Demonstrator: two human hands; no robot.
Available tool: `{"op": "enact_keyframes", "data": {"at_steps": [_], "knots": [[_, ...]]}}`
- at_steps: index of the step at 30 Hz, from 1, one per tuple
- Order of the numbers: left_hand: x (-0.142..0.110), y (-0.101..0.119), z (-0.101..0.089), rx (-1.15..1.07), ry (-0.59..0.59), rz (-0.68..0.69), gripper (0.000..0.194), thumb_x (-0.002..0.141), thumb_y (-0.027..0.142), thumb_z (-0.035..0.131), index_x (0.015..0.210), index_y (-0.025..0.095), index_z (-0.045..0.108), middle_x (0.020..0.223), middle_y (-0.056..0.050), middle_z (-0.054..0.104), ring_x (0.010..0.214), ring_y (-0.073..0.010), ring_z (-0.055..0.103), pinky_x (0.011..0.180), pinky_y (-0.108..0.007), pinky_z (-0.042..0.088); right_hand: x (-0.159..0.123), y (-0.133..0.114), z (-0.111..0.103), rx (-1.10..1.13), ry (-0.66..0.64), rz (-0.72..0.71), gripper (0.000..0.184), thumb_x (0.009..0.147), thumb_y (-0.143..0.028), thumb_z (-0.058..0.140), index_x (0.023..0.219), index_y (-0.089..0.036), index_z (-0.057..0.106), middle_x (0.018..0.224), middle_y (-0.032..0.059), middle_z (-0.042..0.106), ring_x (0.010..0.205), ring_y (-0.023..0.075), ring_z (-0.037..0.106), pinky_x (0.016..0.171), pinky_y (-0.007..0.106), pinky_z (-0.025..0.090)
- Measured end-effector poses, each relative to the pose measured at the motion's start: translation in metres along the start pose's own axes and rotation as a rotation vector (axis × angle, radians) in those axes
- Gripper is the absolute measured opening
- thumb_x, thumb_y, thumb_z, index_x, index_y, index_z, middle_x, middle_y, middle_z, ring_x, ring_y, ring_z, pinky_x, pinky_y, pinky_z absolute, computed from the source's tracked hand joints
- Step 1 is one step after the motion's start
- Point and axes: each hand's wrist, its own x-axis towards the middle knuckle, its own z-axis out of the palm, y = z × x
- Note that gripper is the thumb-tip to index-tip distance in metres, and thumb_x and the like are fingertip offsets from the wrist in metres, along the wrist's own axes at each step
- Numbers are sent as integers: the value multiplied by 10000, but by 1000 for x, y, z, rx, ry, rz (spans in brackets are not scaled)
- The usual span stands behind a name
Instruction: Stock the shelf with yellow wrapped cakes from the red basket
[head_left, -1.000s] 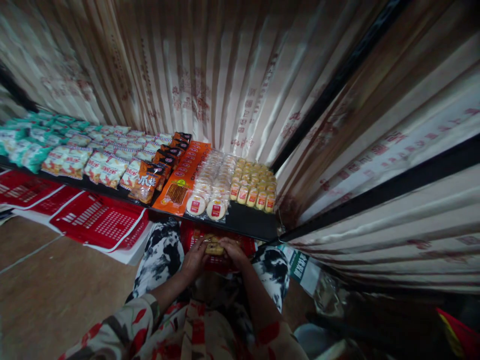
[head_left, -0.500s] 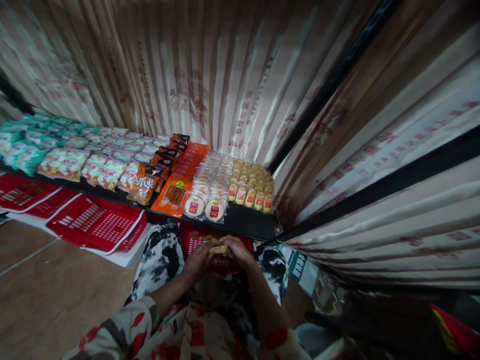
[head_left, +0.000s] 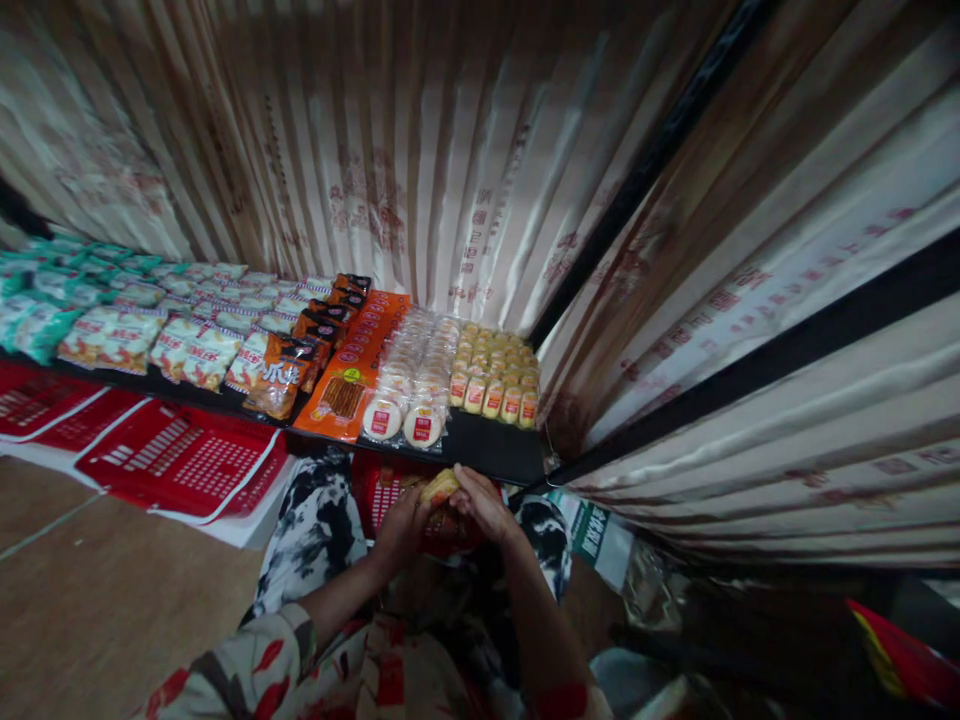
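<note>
"Far left?"

"Teal packets (head_left: 45, 325), several rows, on the dark surface (head_left: 499, 445). Next, white packets (head_left: 199, 352), also in rows."

"Below those?"

"Red panels (head_left: 180, 455), white-edged and printed, along the front of the surface."

"Continuing right, same surface."

"Orange-black packets (head_left: 276, 375), one column, front to back. One orange bag (head_left: 341, 390), flat, sticks pictured on it. Round packs (head_left: 382, 418), two columns, clear wrap, red labels on the front pair. Small packs (head_left: 491, 398), yellow, close rows, at the right of the display."

"Behind?"

"One pleated curtain (head_left: 420, 150), printed in red."

"And the hands, left to right?"

"Left hand (head_left: 399, 528): fingers curled in, closed on the left end of one yellow pack (head_left: 439, 487). Right hand (head_left: 484, 508): fingers bent, closed on the pack's right side. Exact finger spacing is too dim to read."

"Position of the yellow pack?"

"Between the two hands, tilted, its right end higher, in front of the surface and over a red tray (head_left: 382, 492) between the knees. The kind of tray is partly hidden by the hands."

"Far right?"

"Green-white bag (head_left: 600, 535), low, beside the right knee. Red-yellow item (head_left: 900, 650), lower corner, blurred."
</note>
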Motion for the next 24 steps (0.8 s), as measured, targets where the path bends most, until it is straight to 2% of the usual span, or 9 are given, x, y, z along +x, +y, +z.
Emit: {"op": "enact_keyframes", "data": {"at_steps": [7,14,24], "knots": [[6,17,5,-81,21,-69,378,909,358,281,1140,195,533,1130,-73,630,1054,-179,575,919,-306,430,-8,-6,-2,134,-14,-59,423,643,-539,726,828,-181,597,683,4,602,592,95,544,505,193,371],[15,34,11,-178,48,-99,371,893,358,289,1081,173,550,1044,-78,651,960,-191,596,858,-325,441,-13,-10,-2,12,3,-140,397,640,-497,732,840,-179,604,691,-15,594,603,93,512,545,206,364],[33,35,22,-235,83,-80,360,891,371,314,1051,156,553,947,-86,668,858,-196,618,799,-337,475,-6,-13,-4,-65,39,-187,381,648,-456,698,902,-188,602,782,9,645,597,105,534,515,205,367]]}}
